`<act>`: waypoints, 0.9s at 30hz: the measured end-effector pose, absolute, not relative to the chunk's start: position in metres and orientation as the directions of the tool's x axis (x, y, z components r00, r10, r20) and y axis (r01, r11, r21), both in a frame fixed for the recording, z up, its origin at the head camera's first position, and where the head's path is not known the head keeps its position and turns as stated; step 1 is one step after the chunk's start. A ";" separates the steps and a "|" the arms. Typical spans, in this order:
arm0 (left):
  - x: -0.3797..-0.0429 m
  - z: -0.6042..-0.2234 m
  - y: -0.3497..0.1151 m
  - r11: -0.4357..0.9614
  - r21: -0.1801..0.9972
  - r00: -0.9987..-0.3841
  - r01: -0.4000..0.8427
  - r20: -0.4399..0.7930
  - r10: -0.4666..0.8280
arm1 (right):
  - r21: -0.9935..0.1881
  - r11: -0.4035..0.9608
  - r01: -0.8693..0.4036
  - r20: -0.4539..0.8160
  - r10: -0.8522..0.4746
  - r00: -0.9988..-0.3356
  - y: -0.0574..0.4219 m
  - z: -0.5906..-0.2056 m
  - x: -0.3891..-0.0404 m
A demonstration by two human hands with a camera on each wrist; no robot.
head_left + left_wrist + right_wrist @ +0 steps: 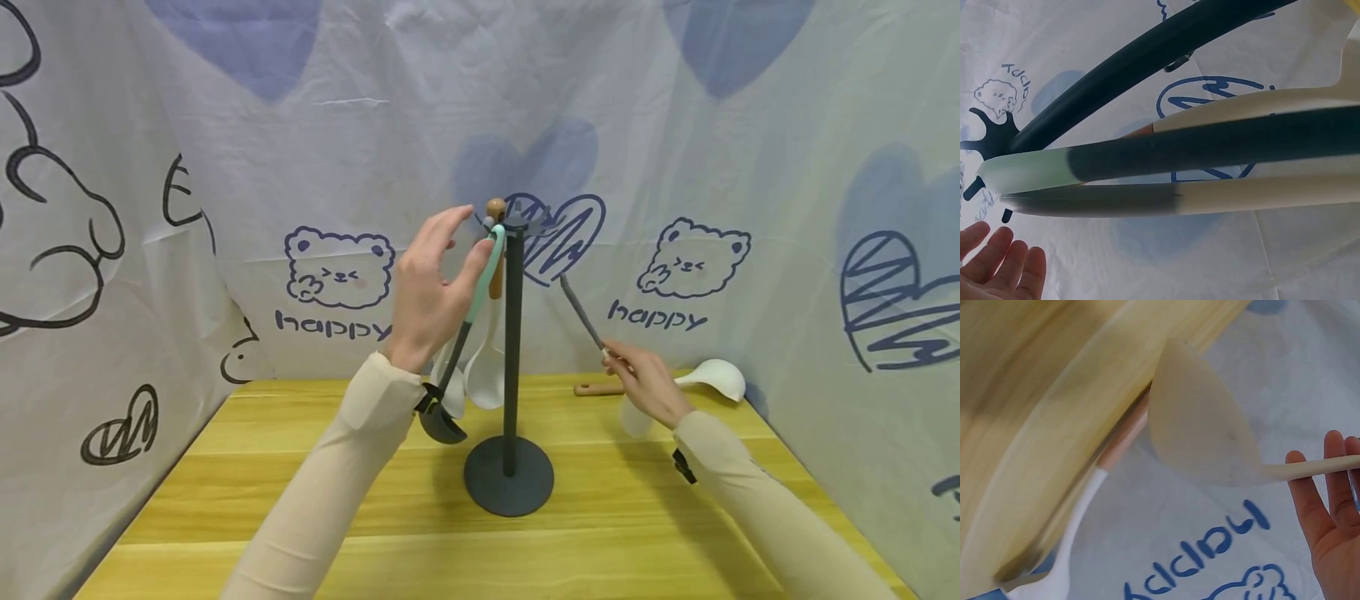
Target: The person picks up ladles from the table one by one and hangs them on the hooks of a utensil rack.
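My left hand (433, 287) is raised beside the top of a black utensil stand (513, 350), thumb and fingers apart. Close to its thumb is the mint-green handle of a black ladle (442, 427) hanging from a hook. In the left wrist view its fingers (1032, 269) lie below the hooks, holding nothing. Behind that ladle hang a white utensil with a grey handle (1097, 203) and a white spoon-like utensil (486, 377) with a wooden handle. My right hand (651, 385) grips a white ladle (1200, 425) by its handle, bowl down, grey end tilted up toward the stand.
Another white ladle (716, 381) with a wooden handle lies at the back right of the wooden table (360, 508). The stand's round base (509, 500) sits mid-table. A printed cloth (420, 108) hangs behind and at both sides.
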State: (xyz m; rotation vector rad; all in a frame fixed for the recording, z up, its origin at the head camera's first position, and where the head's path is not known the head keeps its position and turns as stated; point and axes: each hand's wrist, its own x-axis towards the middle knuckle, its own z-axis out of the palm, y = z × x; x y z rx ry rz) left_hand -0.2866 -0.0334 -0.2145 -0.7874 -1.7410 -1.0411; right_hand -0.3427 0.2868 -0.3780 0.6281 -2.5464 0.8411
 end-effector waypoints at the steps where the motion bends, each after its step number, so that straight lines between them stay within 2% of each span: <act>1: -0.287 -0.214 -0.033 0.435 0.309 -0.370 0.846 0.927 0.061 | -0.465 0.714 -0.524 0.486 -0.289 -0.825 0.284 -0.376 -0.342; 9: -0.287 -0.206 -0.028 0.450 0.391 -0.468 0.803 0.881 0.070 | -0.498 0.664 -0.557 0.530 -0.275 -0.802 0.271 -0.360 -0.335; 16: -0.291 -0.201 -0.024 0.461 0.411 -0.507 0.786 0.856 0.101 | -0.518 0.649 -0.558 0.545 -0.252 -0.799 0.263 -0.346 -0.327; 23: -0.292 -0.193 -0.019 0.482 0.438 -0.566 0.759 0.810 0.154 | -0.507 0.589 -0.630 0.629 -0.247 -0.737 0.258 -0.333 -0.325; 27: -0.292 -0.190 -0.016 0.483 0.462 -0.593 0.744 0.789 0.160 | -0.502 0.590 -0.632 0.644 -0.233 -0.729 0.255 -0.326 -0.324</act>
